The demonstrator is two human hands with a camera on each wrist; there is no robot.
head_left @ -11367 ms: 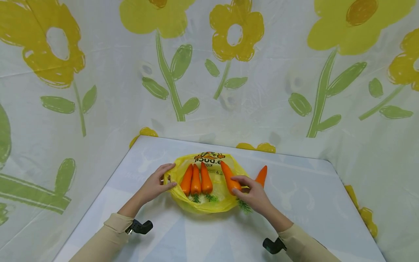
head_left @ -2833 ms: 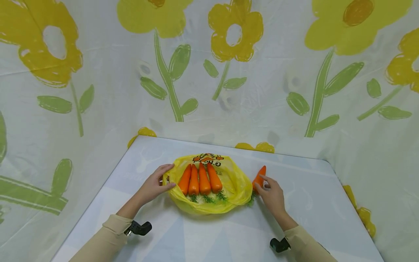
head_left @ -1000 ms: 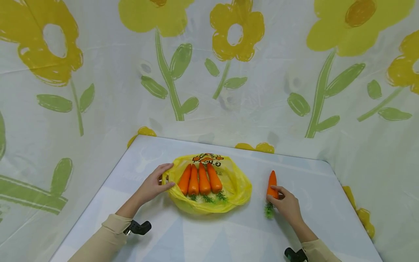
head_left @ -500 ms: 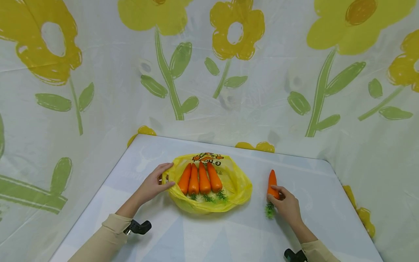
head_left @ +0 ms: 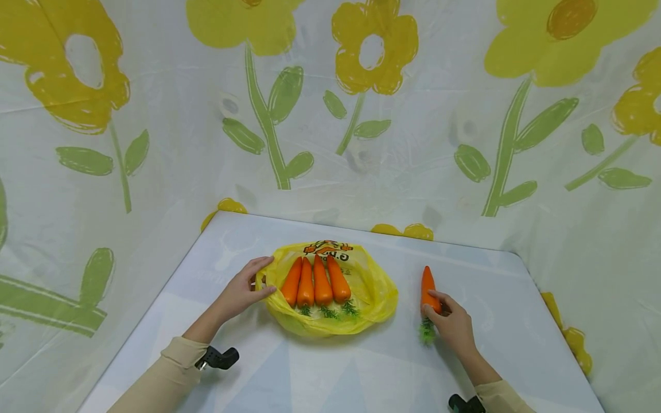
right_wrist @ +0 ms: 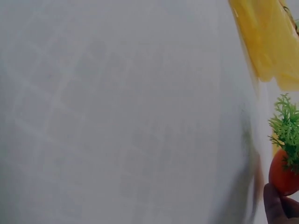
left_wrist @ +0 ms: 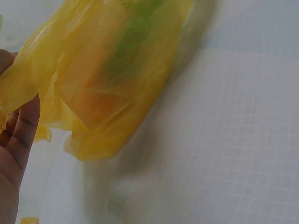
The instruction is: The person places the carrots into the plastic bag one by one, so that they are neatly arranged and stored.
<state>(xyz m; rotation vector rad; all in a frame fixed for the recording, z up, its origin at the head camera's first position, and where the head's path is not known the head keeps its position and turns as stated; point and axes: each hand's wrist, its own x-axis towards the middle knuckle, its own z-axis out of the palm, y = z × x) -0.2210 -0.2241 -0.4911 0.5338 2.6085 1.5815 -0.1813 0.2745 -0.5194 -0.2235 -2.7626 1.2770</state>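
Note:
A yellow plastic bag [head_left: 379,295] lies spread on the table with its mouth held wide, and several orange carrots [head_left: 322,287] with green tops sit side by side in its left half. My left hand [head_left: 241,293] grips the bag's left rim between thumb and fingers; the left wrist view shows the bag's yellow film [left_wrist: 107,100] beside those fingers. To the right of the bag, my right hand [head_left: 454,326] pinches another carrot [head_left: 428,284] near its thick end, tip pointing away from me. Its leafy green top [right_wrist: 286,128] shows in the right wrist view.
The pale, patterned table [head_left: 330,376] ends at a back edge against a hanging flower-printed sheet [head_left: 423,172]. Black wrist cameras [head_left: 219,358] sit on both forearms.
A fourth carrot went into the bag, beside the others. My right hand then took the carrot at the bag's right side and moved it right, away from the bag. My left hand stayed put.

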